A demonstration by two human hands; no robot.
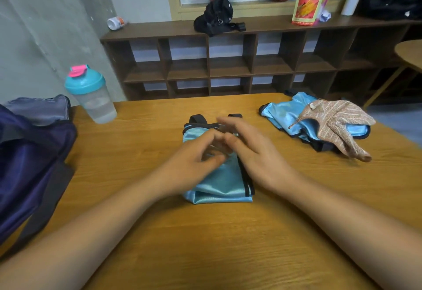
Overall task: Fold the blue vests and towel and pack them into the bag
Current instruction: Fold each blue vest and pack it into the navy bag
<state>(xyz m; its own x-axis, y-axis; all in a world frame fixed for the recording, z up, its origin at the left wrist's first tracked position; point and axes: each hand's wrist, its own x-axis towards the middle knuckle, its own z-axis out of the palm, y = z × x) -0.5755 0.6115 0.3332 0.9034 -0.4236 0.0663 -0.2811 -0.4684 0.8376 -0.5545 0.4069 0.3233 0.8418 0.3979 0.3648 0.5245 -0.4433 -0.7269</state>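
The folded blue vest [217, 184] is covered by the flat right hand [258, 154] and the curled left hand [194, 159], perhaps pinching cloth. The bag [34, 152] is set leftward, nearer that hand.

Blurred at the fingertips of the left grip [194, 164] and right grip [258, 154]; cannot tell whether pinching the folded vest [219, 184] beneath. Far left of the grips, bag [27, 152] cut off by the edge. To their right, second vest [280, 111] partly hidden under the towel [338, 125].

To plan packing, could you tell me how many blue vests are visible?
2: a folded vest in the middle, a crumpled vest under the towel; that pile may hide more.
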